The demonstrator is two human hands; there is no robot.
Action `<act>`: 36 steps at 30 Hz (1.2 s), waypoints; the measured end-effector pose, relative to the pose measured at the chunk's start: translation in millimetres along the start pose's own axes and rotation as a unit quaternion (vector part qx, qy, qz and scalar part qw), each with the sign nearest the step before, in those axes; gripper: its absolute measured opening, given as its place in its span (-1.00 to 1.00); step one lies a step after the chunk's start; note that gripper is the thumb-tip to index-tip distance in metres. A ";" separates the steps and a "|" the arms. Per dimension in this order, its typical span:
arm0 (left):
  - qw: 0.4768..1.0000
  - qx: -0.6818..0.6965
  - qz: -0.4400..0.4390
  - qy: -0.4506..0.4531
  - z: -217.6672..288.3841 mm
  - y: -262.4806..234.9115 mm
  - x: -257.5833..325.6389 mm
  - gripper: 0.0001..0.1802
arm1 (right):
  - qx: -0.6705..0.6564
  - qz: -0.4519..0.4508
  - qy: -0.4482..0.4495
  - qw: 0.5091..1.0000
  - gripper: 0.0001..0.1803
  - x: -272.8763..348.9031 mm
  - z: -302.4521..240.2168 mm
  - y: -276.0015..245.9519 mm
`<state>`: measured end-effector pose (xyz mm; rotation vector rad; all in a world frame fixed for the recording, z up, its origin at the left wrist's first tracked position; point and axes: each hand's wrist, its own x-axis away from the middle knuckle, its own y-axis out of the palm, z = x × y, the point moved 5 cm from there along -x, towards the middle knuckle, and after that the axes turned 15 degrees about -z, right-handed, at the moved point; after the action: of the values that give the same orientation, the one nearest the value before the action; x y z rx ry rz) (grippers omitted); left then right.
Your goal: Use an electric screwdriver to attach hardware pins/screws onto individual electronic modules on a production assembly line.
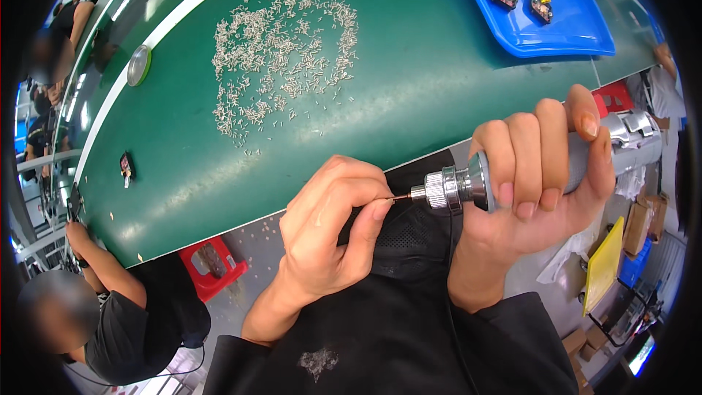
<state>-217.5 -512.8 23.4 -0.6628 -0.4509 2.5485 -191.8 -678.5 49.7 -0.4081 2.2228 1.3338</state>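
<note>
Far left of the driver, a co-worker (121, 336) in a short black sleeve reaches to the smooth, glossy green table (409, 88). Also left of the driver, on the table, lie a small dark module (126, 167) and a round, green-rimmed dish (138, 66); nearer, beyond its tip, short silvery rods (252, 29) spread in a loose, gritty patch. Left of the driver and lower is a red plastic stool (232, 272). Just at its tip, the left hand (329, 223) has thumb and forefinger pinched on the thin coppery bit (401, 197); whether a rod sits between them I cannot tell. The driver (477, 177) itself, cylindrical, with ribbed bright-metal collar and grey barrel, lies inside the closed fingers of the right hand (523, 175). Beyond the driver, a shiny blue plastic tray (559, 40) holds modules with yellow and silver parts
</note>
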 end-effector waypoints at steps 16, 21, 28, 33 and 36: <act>0.886 -0.432 0.035 -0.167 -110.6 -222.3 -84.8 -0.54 | -0.012 0.212 -0.020 0.977 -0.86 8.6 26.6 -52.2; 0.871 -0.467 -0.014 -0.149 -176.7 -260.6 -122.9 -0.47 | -0.005 0.201 0.000 0.979 -0.86 8.7 27.5 -48.8; 0.903 -0.391 0.001 -0.180 -179.4 -238.6 -144.7 -0.71 | 0.007 0.228 0.013 0.974 -0.86 12.3 21.3 -47.6; 0.923 -0.346 -0.167 0.010 -62.4 -99.0 -136.1 -0.57 | -0.027 0.207 0.043 0.977 -0.85 24.2 13.6 -47.8; 0.900 -0.344 -0.261 0.065 -23.0 -24.3 -104.7 -0.44 | -0.044 0.184 0.058 0.980 -0.84 31.8 8.3 -43.7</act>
<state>-115.7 -541.5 53.3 -0.8038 -1.3137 1.7918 -194.0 -691.7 -3.3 -0.1066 2.4259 1.6369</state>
